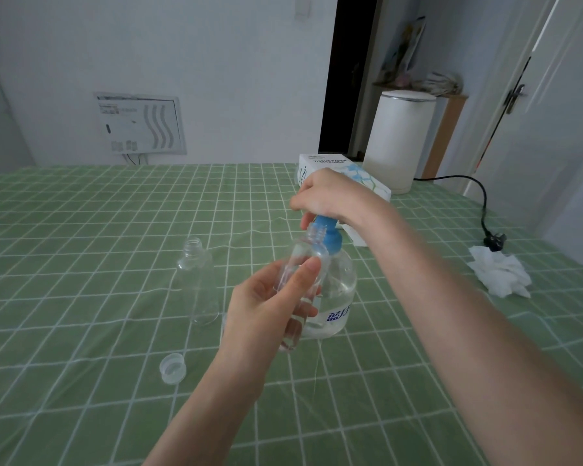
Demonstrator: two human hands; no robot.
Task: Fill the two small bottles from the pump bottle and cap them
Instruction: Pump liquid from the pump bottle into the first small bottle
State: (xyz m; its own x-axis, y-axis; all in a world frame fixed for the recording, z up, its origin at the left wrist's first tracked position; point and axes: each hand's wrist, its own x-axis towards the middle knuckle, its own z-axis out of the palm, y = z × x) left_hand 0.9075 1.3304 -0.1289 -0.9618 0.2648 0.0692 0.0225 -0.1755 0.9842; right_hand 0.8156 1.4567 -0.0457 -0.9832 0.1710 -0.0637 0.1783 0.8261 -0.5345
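Left hand: your left hand (pixel 270 307) holds a small clear plastic bottle (pixel 302 260) above the bench, tilted, with fingers (pixel 305 312) and thumb clamped round its body.
Held bottle: uncapped, its threaded mouth just beside the blue pump head (pixel 329 234).
Right hand: your right hand (pixel 330 196) sits on top of the blue pump head, fingers curled over it.
Pump bottle: the round clear pump bottle (pixel 342 284), part full, stands on the green checked bench (pixel 81 230) right behind the held bottle.
Second bottle: another small clear bottle (pixel 199 284) stands upright and uncapped, to the left.
Cap: a translucent round cap (pixel 173 368) lies on the bench nearer you.
Right edge: a crumpled white tissue (pixel 500 274).
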